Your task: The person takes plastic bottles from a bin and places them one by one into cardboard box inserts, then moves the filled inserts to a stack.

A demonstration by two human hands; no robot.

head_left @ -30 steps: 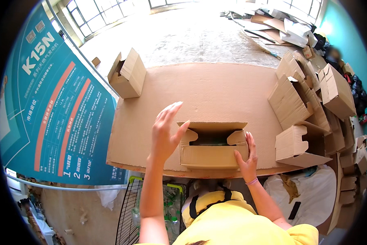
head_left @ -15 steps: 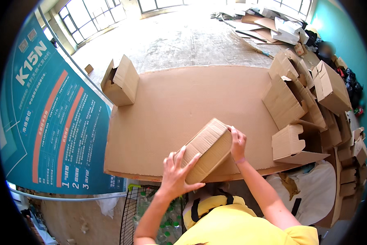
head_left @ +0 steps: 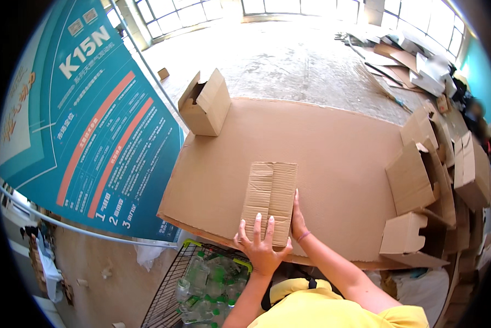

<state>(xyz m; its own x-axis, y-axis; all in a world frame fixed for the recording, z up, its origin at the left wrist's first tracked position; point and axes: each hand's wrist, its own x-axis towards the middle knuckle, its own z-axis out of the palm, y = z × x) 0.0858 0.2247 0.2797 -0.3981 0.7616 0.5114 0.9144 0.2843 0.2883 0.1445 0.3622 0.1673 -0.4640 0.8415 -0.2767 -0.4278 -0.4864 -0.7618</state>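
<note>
Near the front edge of the table [head_left: 344, 175], left of the middle of that edge, I have one cardboard box [head_left: 281, 197] between two hands. Its flapped face is up: two flaps, one seam running lengthwise between them. Its long axis points away from me toward the table's far edge, the far end leaning slightly right.

My left hand [head_left: 263, 251] is spread open over the box's near end, fingertips on the top, thumb by the near right corner. My right hand [head_left: 298, 221] lies flat along the right side, fingers straight and pointing forward. Neither is closed; how firmly they press, I can't tell.

At the table's far left corner I see one open box [head_left: 211, 106]. Along its right end I can count four larger boxes [head_left: 407, 177]; others behind them overlap too much for a count. Left of the table stands one blue-green banner [head_left: 92, 136]. Below the table's front edge, to the left, sits one wire basket [head_left: 188, 242] of clear bottles [head_left: 197, 273] with green caps, too jumbled to number. Beyond the far right corner are one broom [head_left: 372, 78] and a scrap pile [head_left: 404, 60].
</note>
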